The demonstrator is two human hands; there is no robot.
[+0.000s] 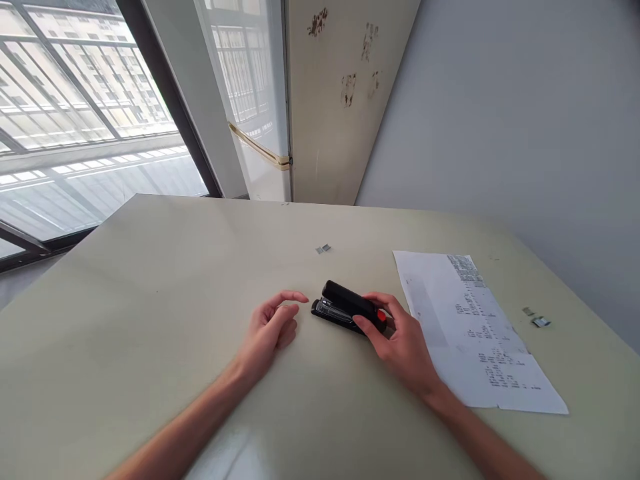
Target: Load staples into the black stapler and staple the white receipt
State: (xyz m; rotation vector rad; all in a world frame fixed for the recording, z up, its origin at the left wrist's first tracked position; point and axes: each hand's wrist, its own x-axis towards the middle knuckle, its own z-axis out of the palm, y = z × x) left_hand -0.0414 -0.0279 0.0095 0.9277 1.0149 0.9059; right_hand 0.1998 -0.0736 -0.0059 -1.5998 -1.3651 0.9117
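Observation:
A black stapler (345, 304) with a red patch at its rear lies on the table, its front end pointing left. My right hand (397, 337) grips its rear part, thumb on the near side and fingers on the far side. Just left of the stapler's front end is my left hand (273, 325), its index finger extended towards the stapler without touching it. The other fingers of that hand are curled, the thumb loosely apart, and nothing shows between them. Printed white paper (450, 320) lies right of the stapler, partly behind my right forearm.
Small staple strips (323, 249) lie beyond the stapler on the pale table (150, 333). More small strips (540, 321) are right of the paper. A fridge (345, 147) stands behind the table, a grey wall is at the right, and a window (85, 100) is at the left.

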